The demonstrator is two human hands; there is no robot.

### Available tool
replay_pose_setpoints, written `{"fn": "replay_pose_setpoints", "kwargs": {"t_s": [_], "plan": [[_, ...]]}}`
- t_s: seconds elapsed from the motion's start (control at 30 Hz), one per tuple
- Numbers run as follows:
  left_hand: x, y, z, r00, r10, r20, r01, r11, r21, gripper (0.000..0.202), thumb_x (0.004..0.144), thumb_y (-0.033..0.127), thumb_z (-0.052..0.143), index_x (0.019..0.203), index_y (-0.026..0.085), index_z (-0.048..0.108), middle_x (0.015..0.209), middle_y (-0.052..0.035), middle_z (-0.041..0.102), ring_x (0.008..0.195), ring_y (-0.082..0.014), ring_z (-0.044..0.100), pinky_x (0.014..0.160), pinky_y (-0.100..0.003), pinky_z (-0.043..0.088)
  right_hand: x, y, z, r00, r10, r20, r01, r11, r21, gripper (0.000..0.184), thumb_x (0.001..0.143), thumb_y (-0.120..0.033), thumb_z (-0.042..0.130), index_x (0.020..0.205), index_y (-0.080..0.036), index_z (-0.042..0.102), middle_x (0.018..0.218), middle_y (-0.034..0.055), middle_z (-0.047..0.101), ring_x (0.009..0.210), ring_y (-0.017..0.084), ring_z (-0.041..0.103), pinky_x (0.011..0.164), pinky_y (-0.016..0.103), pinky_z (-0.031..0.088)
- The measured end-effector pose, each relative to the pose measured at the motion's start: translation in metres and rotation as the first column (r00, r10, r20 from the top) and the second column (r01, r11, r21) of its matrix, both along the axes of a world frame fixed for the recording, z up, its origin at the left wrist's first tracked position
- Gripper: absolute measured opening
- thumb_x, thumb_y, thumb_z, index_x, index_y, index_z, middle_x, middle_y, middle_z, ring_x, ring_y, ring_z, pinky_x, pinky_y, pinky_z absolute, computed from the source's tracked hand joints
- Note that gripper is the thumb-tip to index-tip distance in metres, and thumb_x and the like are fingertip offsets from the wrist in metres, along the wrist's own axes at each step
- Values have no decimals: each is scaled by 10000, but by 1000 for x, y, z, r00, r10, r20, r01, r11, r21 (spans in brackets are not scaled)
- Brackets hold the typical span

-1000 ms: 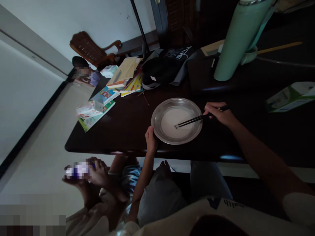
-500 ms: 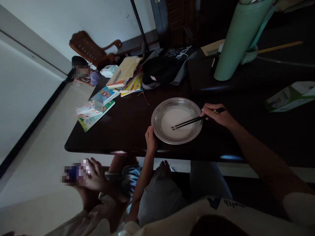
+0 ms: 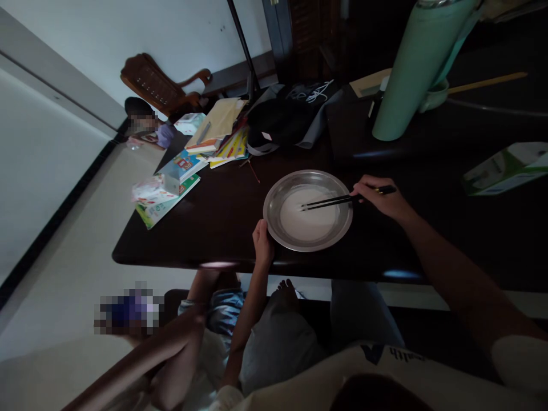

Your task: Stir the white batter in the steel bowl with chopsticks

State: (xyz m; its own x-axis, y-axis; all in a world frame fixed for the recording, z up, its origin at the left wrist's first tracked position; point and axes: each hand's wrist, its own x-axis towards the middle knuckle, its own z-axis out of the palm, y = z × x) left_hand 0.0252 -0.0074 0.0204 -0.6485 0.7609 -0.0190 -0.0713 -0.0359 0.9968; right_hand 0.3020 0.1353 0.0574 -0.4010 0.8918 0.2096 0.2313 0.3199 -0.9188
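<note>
A round metal bowl (image 3: 274, 228) stands on the dark table near its front edge. Whitish liquid (image 3: 310, 220) covers its bottom. My left hand (image 3: 262, 241) grips the bowl's left rim, with the fingers pressed against it from outside. Over the right rim, my right hand (image 3: 377, 197) is closed around a pair of black chopsticks (image 3: 331, 201). Their tips are slightly apart and reach into the liquid near the middle of the bowl.
Books (image 3: 225, 128) and a tissue pack (image 3: 156, 189) lie at the table's left. Behind the bowl is a black bag (image 3: 278, 123). A green thermos (image 3: 417, 74) stands back right, a carton (image 3: 507, 168) at right. One person sits beside me, another farther off by a wooden chair (image 3: 156, 83).
The chopstick tips have shifted upward in the liquid and spread a little. My left hand and the bowl stay put. The neighbouring person's hand has moved away from the blurred device.
</note>
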Motion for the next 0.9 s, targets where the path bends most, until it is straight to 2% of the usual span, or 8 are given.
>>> {"fn": "replay_pose_setpoints", "kwargs": {"t_s": [0.07,0.13,0.3,0.4,0.5,0.6,0.73,0.9], "plan": [[0,0,-1,1000,10,16,-10,1000,-8,420,877,349,615,555,175,410,606,47,334,590,-97,306,570,-212,319,4,3,0,997,-71,-37,71,997,-10,401,850,-571,578,631,-250,676,617,19,603,545,143,539,523,311,424],[0,0,-2,1000,12,28,-12,1000,-6,419,875,347,618,555,174,409,605,49,331,586,-95,301,566,-210,314,5,3,1,996,-71,-62,69,997,-27,455,851,-601,557,584,-245,651,590,21,588,512,136,506,489,307,398],[-2,1,-6,1000,0,29,-1,1000,23,418,865,376,624,564,176,414,604,50,334,585,-95,302,563,-210,313,-3,-3,3,996,89,15,-88,996,-30,373,824,-595,604,652,-276,695,601,10,599,557,145,551,560,323,447],[-3,1,-8,1000,-12,23,12,1000,25,416,864,377,627,567,175,417,605,50,335,585,-94,301,560,-208,311,-3,-1,3,1000,10,12,-10,1000,0,358,818,-583,619,665,-268,695,625,13,599,588,152,565,579,326,453],[-3,1,-8,999,2,53,-3,1000,21,418,863,381,628,567,175,418,604,53,333,579,-93,302,558,-207,312,3,2,1,996,-78,-52,77,997,-19,433,835,-606,577,607,-248,659,587,17,568,541,148,521,510,313,410],[-1,2,-6,998,11,56,-12,1000,15,426,863,370,632,557,174,409,600,52,331,580,-93,304,562,-207,316,3,1,1,998,-12,-61,10,999,-34,451,860,-592,547,582,-250,644,573,15,562,515,142,505,498,315,393],[0,2,-3,999,20,46,-20,1000,9,428,868,343,627,546,174,401,593,49,330,580,-94,305,561,-208,318,-2,-3,2,997,81,21,-81,997,3,331,848,-542,594,664,-284,688,636,14,610,591,160,575,582,336,451],[-1,1,-5,1000,-3,25,2,1000,24,423,865,378,620,555,176,416,591,49,335,579,-95,305,559,-208,323,3,1,4,997,-65,-31,66,997,39,378,877,-526,563,622,-266,665,605,16,592,542,148,533,553,336,431]]}}
